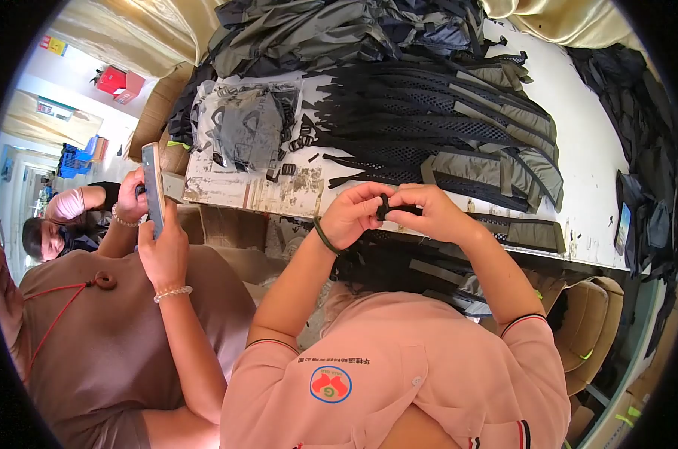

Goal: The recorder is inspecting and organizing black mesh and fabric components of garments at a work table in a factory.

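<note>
Just in front of the table's near edge, my left hand (349,215) and my right hand (436,214) meet with pinched fingers. Between the fingertips of my left hand is a small black buckle (384,206). My right hand grips a black strap (405,217) that runs up to the buckle; whether it is threaded through cannot be made out. A grey and black padded shoulder strap (530,234) lies along the table edge, right of my right hand. Beyond my hands, several similar shoulder straps (459,127) with black mesh lie in a fanned pile.
A clear plastic bag of black buckles (242,123) lies on the white table (223,185), with loose buckles (288,170) beside it. Dark fabric (316,34) is heaped behind. At my left, a person holds a phone (153,187). A cardboard box (590,329) stands lower right.
</note>
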Demonstrator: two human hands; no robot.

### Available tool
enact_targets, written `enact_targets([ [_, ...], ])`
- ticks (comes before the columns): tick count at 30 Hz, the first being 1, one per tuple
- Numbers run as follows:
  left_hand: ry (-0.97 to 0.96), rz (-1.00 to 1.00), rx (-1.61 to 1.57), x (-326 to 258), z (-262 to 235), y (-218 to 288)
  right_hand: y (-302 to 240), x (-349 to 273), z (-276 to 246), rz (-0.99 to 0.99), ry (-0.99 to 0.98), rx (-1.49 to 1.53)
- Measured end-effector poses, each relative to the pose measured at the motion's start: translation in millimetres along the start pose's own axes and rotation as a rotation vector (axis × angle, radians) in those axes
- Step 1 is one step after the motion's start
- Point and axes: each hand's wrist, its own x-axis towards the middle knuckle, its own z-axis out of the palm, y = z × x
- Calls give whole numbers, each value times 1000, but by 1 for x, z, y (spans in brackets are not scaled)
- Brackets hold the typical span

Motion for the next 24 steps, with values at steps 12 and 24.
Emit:
enact_targets([
  [12, -151, -30, -271, 0, 1, -12, 4, -4, 5, -90, 102, -189],
  [24, -212, 16, -274, 7, 6, -15, -3, -9, 3, 160, 62, 302],
])
